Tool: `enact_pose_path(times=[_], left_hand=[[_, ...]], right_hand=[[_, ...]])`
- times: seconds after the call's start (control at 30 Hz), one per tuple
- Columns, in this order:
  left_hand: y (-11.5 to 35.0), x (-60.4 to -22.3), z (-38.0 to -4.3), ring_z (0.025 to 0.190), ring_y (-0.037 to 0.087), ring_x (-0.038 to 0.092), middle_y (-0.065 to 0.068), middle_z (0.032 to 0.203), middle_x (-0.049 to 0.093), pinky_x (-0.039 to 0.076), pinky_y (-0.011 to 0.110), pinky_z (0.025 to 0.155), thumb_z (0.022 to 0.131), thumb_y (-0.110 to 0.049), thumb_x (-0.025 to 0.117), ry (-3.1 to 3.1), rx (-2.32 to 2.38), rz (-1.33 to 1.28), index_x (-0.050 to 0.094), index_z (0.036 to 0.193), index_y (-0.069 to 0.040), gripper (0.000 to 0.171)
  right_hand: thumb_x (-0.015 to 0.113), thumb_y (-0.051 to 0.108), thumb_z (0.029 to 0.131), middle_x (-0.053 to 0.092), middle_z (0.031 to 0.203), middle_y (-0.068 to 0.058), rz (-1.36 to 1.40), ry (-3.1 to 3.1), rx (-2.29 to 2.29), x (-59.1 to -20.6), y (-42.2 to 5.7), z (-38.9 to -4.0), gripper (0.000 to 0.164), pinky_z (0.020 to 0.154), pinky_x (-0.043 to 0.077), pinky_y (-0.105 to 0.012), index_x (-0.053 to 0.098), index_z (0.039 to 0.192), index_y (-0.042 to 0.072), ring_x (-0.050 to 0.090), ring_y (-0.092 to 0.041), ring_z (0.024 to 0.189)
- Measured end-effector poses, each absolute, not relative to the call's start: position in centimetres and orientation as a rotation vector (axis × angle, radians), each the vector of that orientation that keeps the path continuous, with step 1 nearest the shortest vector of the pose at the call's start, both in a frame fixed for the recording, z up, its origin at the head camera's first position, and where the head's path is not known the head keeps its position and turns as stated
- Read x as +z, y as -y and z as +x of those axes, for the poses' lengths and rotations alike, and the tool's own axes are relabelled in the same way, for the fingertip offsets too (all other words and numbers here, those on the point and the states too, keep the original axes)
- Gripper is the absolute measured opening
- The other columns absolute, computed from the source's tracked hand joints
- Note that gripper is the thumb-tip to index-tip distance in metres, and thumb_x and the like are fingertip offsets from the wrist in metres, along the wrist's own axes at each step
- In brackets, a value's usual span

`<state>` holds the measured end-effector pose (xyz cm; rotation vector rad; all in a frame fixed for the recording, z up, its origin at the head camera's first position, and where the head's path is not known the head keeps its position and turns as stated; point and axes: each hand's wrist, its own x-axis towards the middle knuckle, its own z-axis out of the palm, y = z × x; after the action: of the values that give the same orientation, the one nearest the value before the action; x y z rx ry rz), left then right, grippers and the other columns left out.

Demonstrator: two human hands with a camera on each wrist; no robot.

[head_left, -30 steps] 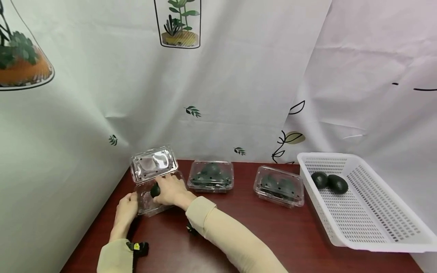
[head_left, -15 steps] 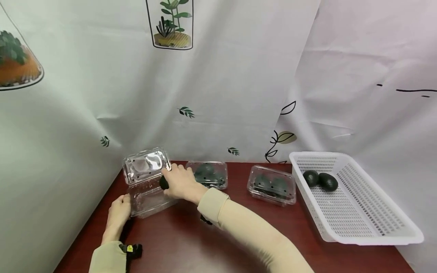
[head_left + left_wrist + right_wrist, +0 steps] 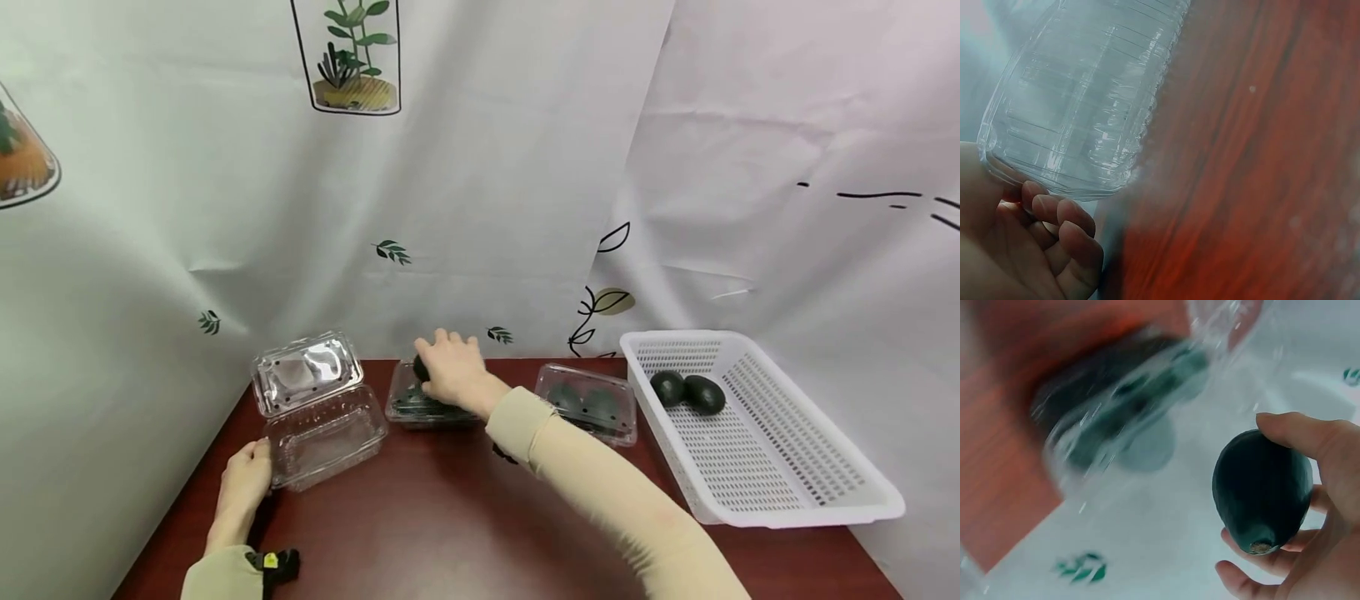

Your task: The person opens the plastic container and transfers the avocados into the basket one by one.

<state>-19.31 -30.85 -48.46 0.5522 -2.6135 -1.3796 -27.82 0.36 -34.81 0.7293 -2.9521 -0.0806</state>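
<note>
My left hand pinches the near left corner of an open clear plastic clamshell; the left wrist view shows fingertips curled at its rim. The clamshell's lid leans back toward the wall, and only clear plastic shows in its base. My right hand grips a dark green avocado between thumb and fingers. In the head view it hangs over a closed clamshell with dark avocados inside, and the hand hides part of that box.
Another closed clamshell of avocados stands farther right. Beside it, a white slotted plastic basket holds two avocados. The dark red table ends at a hanging white cloth at the back and left.
My right hand has carried the avocado rightward, from over the open clamshell to over the middle closed one. The left hand keeps its hold on the corner. The head view has swung slightly right.
</note>
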Motion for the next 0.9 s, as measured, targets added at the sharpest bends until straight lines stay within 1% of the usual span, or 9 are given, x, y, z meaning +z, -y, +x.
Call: enact_pose_path(times=[0.13,0.27,0.33,0.4,0.5,0.67,0.77,0.83,0.9], left_hand=[[30.8,-48.4,-19.4,0.058,0.023,0.049,0.01,0.068,0.048,0.041,0.035,0.053,0.106,-0.037,0.024,2.609,-1.4,0.536,0.053,0.1,0.004,0.051],[30.8,-48.6,-19.3,0.056,0.023,0.048,0.008,0.062,0.045,0.041,0.035,0.053,0.106,-0.037,0.024,2.6,-1.417,0.546,0.052,0.097,0.004,0.05],[30.8,-48.6,-19.2,0.055,0.023,0.048,0.007,0.059,0.044,0.041,0.035,0.053,0.106,-0.036,0.025,2.592,-1.42,0.562,0.051,0.093,0.003,0.049],[30.9,-48.6,-19.3,0.055,0.022,0.048,0.006,0.058,0.044,0.041,0.034,0.052,0.106,-0.036,0.025,2.586,-1.424,0.571,0.052,0.094,0.003,0.049],[30.5,-48.6,-19.5,0.055,0.022,0.047,0.006,0.058,0.044,0.04,0.035,0.053,0.106,-0.037,0.025,2.587,-1.441,0.564,0.051,0.091,0.002,0.049],[30.4,-48.8,-19.7,0.053,0.021,0.045,0.005,0.06,0.044,0.04,0.034,0.052,0.105,-0.037,0.026,2.548,-1.531,0.591,0.046,0.078,-0.004,0.047],[30.7,-48.8,-19.8,0.052,0.018,0.044,0.003,0.06,0.042,0.041,0.032,0.05,0.105,-0.036,0.027,2.495,-1.577,0.638,0.042,0.072,-0.009,0.045],[30.8,-48.8,-19.8,0.051,0.017,0.043,0.002,0.06,0.041,0.041,0.031,0.049,0.105,-0.035,0.028,2.473,-1.592,0.661,0.042,0.07,-0.01,0.046],[30.7,-48.8,-19.9,0.05,0.016,0.043,0.001,0.06,0.041,0.041,0.031,0.048,0.105,-0.036,0.028,2.462,-1.606,0.668,0.042,0.068,-0.011,0.046]], right_hand=[[0.074,0.043,0.086,0.052,0.121,-0.011,0.639,2.945,-0.09,-34.2,-3.5,-28.6,0.061,0.086,0.043,-0.051,0.049,0.137,0.021,0.053,-0.029,0.105],[0.079,0.038,0.082,0.053,0.116,-0.012,0.577,2.919,-0.063,-33.7,-7.1,-29.4,0.059,0.084,0.042,-0.05,0.052,0.131,0.018,0.053,-0.031,0.103],[0.079,0.037,0.081,0.053,0.117,-0.014,0.55,2.912,-0.063,-33.4,-9.0,-29.9,0.059,0.084,0.042,-0.051,0.053,0.13,0.016,0.053,-0.032,0.104],[0.08,0.036,0.081,0.053,0.121,-0.016,0.513,2.923,-0.06,-33.0,-10.8,-30.2,0.062,0.087,0.042,-0.053,0.052,0.132,0.015,0.053,-0.034,0.107],[0.079,0.034,0.081,0.052,0.122,-0.019,0.448,2.935,-0.05,-32.6,-14.2,-30.5,0.063,0.089,0.041,-0.058,0.051,0.133,0.012,0.053,-0.039,0.109],[0.078,0.032,0.082,0.052,0.119,-0.023,0.341,2.96,-0.04,-32.6,-19.7,-30.7,0.061,0.086,0.04,-0.063,0.052,0.132,0.009,0.052,-0.044,0.109],[0.078,0.031,0.082,0.051,0.123,-0.026,0.283,2.982,-0.017,-33.0,-22.7,-30.9,0.063,0.085,0.039,-0.065,0.05,0.134,0.008,0.051,-0.045,0.11],[0.078,0.03,0.081,0.051,0.123,-0.028,0.252,2.993,0.021,-33.3,-24.7,-31.0,0.065,0.084,0.04,-0.065,0.05,0.135,0.006,0.052,-0.046,0.108],[0.079,0.028,0.08,0.052,0.119,-0.028,0.215,2.996,0.059,-33.5,-26.9,-30.9,0.068,0.081,0.043,-0.063,0.048,0.135,0.004,0.054,-0.046,0.104]])
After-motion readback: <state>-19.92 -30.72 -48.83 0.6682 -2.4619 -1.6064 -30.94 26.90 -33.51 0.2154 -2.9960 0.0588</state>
